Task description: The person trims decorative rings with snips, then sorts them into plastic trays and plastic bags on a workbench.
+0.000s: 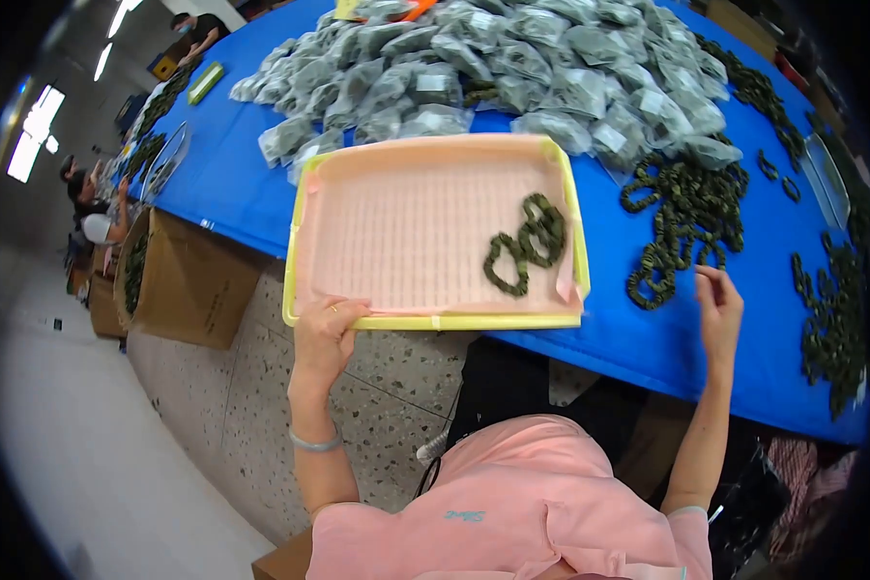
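My left hand (327,333) grips the near left corner of a yellow tray (435,322) lined with pink cloth. A few dark green beaded bracelets (524,246) lie in the tray's right part. To the right, my right hand (718,295) is at the lower edge of a pile of similar bracelets (686,217) on the blue table (619,338). Its fingers are pressed together, and what they hold, if anything, is too small to make out.
A large heap of bagged items (512,58) covers the table's far middle. More bracelets (831,329) lie at the right edge, near a clear tray (826,179). A cardboard box (198,280) stands at left. Co-workers (203,34) are at the far left.
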`<state>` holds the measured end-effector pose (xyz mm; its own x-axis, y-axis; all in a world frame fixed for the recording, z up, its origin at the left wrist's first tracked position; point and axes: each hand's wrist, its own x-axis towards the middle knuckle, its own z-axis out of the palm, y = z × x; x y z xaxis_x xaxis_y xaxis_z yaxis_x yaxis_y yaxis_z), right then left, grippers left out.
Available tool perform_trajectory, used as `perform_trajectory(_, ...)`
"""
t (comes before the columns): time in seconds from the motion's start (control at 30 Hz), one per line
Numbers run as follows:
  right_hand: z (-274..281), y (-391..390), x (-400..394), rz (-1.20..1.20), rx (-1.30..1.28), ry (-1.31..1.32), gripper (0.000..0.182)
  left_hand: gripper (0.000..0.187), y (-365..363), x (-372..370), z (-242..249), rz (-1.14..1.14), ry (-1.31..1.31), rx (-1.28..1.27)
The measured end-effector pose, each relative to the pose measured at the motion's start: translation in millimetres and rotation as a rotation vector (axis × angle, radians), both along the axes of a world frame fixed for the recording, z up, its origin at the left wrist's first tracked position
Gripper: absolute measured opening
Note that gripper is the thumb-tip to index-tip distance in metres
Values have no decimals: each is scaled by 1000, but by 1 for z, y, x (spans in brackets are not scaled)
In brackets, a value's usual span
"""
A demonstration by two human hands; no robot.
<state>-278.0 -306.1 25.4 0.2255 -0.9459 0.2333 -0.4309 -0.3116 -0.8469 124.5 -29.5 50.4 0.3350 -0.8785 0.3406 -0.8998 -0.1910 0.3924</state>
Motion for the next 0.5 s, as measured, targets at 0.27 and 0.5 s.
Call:
perform_trajectory(0.27, 34, 39, 78, 210, 54, 461, 44, 23, 1, -45, 10, -171, 70, 94)
perform_trajectory(0.5, 58, 40, 76, 199, 231, 366, 48, 22, 5, -50, 6, -166, 195, 69)
